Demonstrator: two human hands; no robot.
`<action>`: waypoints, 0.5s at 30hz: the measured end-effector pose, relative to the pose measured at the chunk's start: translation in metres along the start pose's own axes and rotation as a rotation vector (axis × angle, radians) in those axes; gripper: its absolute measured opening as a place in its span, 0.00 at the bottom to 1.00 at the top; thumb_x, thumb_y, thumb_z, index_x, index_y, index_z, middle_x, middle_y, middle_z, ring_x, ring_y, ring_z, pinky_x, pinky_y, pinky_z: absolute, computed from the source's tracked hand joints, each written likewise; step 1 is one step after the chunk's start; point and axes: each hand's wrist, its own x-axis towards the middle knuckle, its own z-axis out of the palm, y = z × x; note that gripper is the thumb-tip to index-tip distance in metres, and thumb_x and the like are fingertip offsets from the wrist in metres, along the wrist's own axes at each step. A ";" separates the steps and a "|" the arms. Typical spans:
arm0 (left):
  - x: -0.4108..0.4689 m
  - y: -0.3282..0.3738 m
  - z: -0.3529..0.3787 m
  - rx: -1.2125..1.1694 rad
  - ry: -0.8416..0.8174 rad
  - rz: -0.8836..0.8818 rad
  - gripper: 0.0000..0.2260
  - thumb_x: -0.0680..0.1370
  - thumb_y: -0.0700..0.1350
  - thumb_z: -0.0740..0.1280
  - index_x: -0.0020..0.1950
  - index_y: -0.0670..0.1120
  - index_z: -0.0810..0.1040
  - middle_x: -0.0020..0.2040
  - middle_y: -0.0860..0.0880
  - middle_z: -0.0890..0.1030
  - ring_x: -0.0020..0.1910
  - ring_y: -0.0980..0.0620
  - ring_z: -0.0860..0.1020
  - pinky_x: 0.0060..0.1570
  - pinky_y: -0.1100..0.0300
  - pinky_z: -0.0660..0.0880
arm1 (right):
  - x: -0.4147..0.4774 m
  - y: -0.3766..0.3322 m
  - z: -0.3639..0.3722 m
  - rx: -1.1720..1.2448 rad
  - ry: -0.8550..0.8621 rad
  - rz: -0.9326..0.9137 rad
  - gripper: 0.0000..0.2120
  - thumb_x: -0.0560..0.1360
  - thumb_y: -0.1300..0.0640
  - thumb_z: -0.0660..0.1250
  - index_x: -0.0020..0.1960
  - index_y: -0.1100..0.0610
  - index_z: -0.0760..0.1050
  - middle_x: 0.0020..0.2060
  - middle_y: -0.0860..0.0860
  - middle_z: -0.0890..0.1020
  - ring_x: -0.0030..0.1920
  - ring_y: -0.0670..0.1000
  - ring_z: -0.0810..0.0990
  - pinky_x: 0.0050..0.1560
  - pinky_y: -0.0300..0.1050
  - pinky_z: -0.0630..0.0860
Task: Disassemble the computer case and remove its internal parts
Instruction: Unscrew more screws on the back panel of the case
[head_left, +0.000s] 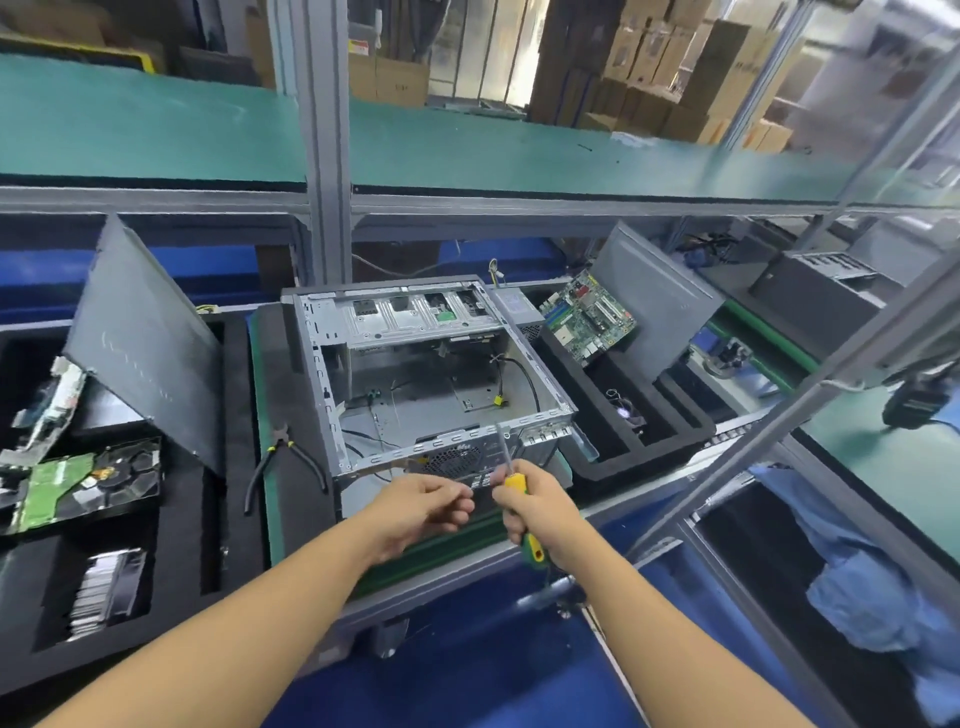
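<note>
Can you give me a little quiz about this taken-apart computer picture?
1. True or false: the right hand holds a yellow-green screwdriver.
2. Where do the pliers lie? A) inside the computer case B) left of it C) on the upper shelf
3. Fill in: the green motherboard sits in the foam tray on the case's ____ side.
Key: 1 true; 2 B; 3 right.

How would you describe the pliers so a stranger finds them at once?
Start at the open computer case mid-bench. Just left of it, on the dark strip before the left foam tray, lie the pliers. They are the only loose hand tool there: black handles splayed toward the viewer, yellow marks near the pivot.
</note>
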 end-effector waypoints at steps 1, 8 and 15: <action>0.000 0.007 0.007 0.024 -0.047 0.013 0.10 0.82 0.40 0.64 0.54 0.35 0.82 0.46 0.40 0.84 0.42 0.49 0.81 0.45 0.57 0.79 | -0.001 -0.007 -0.001 0.007 0.029 -0.044 0.06 0.78 0.61 0.67 0.53 0.54 0.75 0.30 0.47 0.75 0.27 0.47 0.71 0.28 0.43 0.72; 0.020 0.063 0.067 0.459 -0.043 0.199 0.15 0.84 0.41 0.60 0.43 0.38 0.81 0.37 0.43 0.82 0.38 0.47 0.78 0.46 0.50 0.76 | -0.002 -0.044 -0.032 -0.118 0.176 -0.167 0.05 0.78 0.54 0.69 0.53 0.53 0.78 0.33 0.52 0.81 0.31 0.51 0.75 0.31 0.44 0.74; 0.069 0.108 0.134 0.437 -0.049 0.138 0.15 0.85 0.39 0.58 0.43 0.36 0.80 0.34 0.43 0.80 0.31 0.51 0.78 0.33 0.61 0.75 | 0.013 -0.047 -0.104 -0.023 0.269 -0.259 0.03 0.79 0.58 0.69 0.52 0.54 0.80 0.34 0.46 0.82 0.32 0.45 0.79 0.33 0.38 0.75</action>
